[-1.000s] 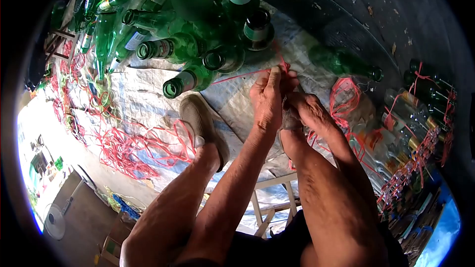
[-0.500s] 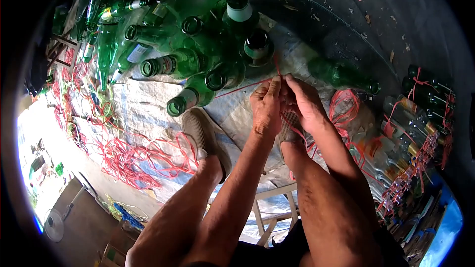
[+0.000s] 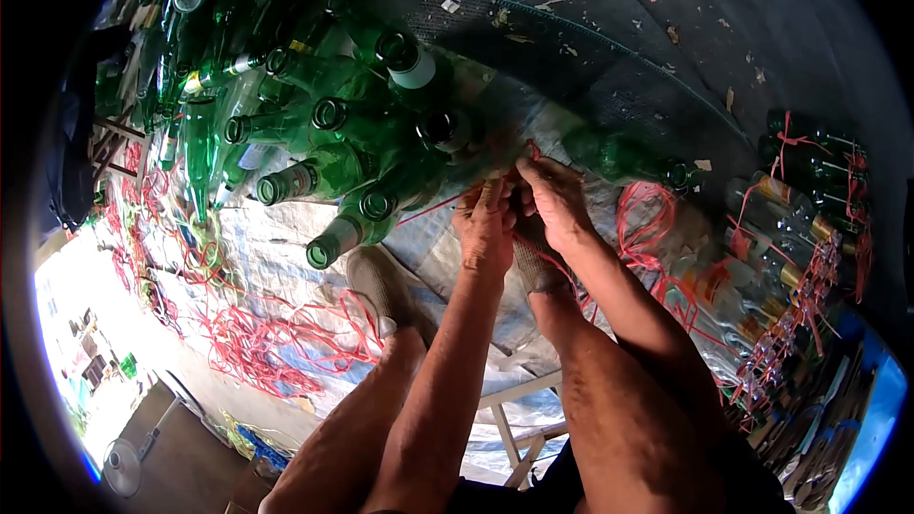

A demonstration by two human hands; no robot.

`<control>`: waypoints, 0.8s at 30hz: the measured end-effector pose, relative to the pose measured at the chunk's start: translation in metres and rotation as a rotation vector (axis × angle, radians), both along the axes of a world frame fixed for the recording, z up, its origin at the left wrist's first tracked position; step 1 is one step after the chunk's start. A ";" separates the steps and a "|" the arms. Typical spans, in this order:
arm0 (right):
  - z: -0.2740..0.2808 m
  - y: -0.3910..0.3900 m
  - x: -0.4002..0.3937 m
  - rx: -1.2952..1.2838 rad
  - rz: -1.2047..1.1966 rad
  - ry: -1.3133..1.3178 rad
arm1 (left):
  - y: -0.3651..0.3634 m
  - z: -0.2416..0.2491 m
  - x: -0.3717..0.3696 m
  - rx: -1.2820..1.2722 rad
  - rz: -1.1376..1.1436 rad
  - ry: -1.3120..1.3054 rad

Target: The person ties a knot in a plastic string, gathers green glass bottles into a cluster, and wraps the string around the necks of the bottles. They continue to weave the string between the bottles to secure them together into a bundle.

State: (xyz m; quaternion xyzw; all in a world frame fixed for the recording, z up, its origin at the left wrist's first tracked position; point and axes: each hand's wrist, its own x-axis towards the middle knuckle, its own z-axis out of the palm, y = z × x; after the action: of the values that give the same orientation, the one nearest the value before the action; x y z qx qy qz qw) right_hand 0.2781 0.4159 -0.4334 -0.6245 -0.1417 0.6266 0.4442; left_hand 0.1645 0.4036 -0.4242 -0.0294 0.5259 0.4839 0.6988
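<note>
Red string (image 3: 436,207) runs around the lower side of a cluster of upright green bottles (image 3: 333,167) to both hands. My left hand (image 3: 486,228) is closed on the string, thumb on top, just right of the cluster. Touching distance away, my right hand (image 3: 555,195) pinches the string near a small red loop (image 3: 533,148). The fingertips of both hands partly overlap, so any knot between them is hidden. A single green bottle (image 3: 624,156) lies on its side beyond my right hand.
Loose red string (image 3: 262,343) lies in a tangle on the sheet (image 3: 428,262) at the left. Tied bottles (image 3: 776,219) lie at the right. More green bottles (image 3: 200,133) fill the upper left. My feet flank the hands; a wooden stool (image 3: 519,390) is below.
The view has shifted, so the bottle cluster sits further left and lower. Both hands stay on the string; the right hand's fingers have closed in near the red loop.
</note>
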 end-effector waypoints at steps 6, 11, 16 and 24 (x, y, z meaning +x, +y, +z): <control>0.004 0.001 0.001 -0.029 0.004 -0.028 | 0.001 0.000 -0.001 0.004 0.006 0.037; 0.007 0.005 0.002 -0.051 0.030 -0.025 | 0.003 -0.003 -0.002 0.025 -0.005 0.052; 0.004 0.004 0.001 -0.080 0.002 -0.005 | 0.000 0.000 -0.006 0.046 -0.015 0.000; 0.002 0.001 0.002 -0.033 -0.032 -0.035 | -0.004 -0.011 -0.019 0.079 -0.049 -0.072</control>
State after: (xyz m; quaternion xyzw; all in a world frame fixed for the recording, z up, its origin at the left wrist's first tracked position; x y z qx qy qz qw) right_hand 0.2801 0.4164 -0.4318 -0.6449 -0.1292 0.6105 0.4413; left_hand 0.1459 0.3997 -0.4353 -0.0061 0.4814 0.4857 0.7296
